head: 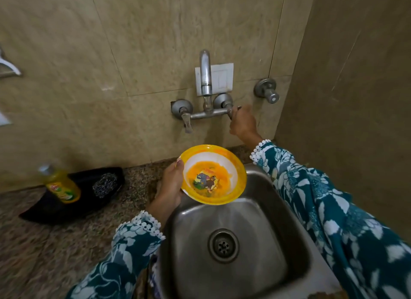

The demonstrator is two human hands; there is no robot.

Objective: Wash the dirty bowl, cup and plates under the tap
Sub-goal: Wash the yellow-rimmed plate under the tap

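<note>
My left hand (170, 185) grips the left rim of a yellow-rimmed bowl (213, 175), white inside with a cartoon picture and smeared with orange food. The bowl hangs tilted over the back edge of the steel sink (251, 212), below the tap spout (205, 71). My right hand (243, 123) is closed around the right tap handle (230, 114) on the wall. No water is visibly running. No cup or plates are in view.
On the granite counter to the left, a black tray (55, 209) holds a yellow dish soap bottle (61, 185) and a steel scrubber (104, 184). A left tap handle (186, 120) and a separate valve (266, 90) sit on the tiled wall. A wall stands close on the right.
</note>
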